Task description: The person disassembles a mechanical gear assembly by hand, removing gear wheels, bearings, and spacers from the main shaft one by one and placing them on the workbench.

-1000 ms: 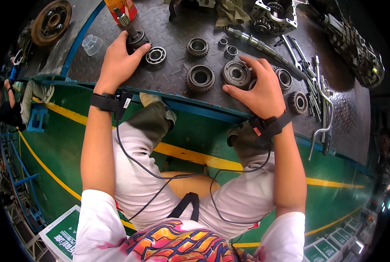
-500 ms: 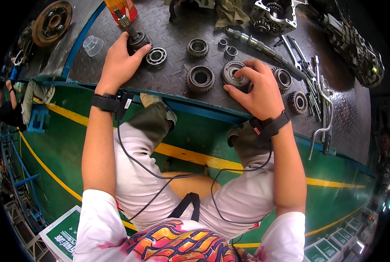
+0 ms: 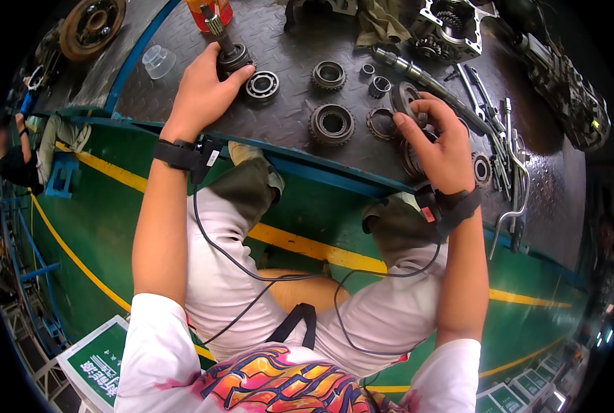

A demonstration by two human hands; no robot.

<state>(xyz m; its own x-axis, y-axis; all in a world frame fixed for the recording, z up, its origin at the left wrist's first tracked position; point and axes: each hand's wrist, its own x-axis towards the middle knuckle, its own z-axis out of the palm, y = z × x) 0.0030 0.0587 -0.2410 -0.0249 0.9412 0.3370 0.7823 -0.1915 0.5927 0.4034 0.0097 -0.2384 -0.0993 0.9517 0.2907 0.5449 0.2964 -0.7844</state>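
Note:
My left hand [image 3: 207, 89] is closed round the gear end of a splined shaft [image 3: 226, 43] standing upright on the steel bench top; its fingers are partly hidden. Close beside its thumb lies a ball bearing [image 3: 262, 85]. My right hand [image 3: 443, 141] grips a round gear hub [image 3: 406, 102] between thumb and fingers, tipped on edge and raised off the bench. Under and beside it lie a thin toothed ring [image 3: 381, 123] and another gear [image 3: 411, 160], partly covered by the hand. Two gears, one nearer [image 3: 332, 124] and one farther [image 3: 329, 75], lie between my hands.
Two small sleeves [image 3: 379, 86] and a long stepped shaft [image 3: 417, 74] lie beyond the right hand. Wrenches and a bent crank bar [image 3: 517, 199] lie to the right. An open gearbox housing [image 3: 451, 31], a clear plastic cup [image 3: 158, 62] and an orange container [image 3: 210, 14] stand farther back.
My right hand has lifted the gear hub and tipped it on edge, uncovering the thin toothed ring. My left hand keeps its hold on the splined shaft. The whole view has shifted slightly.

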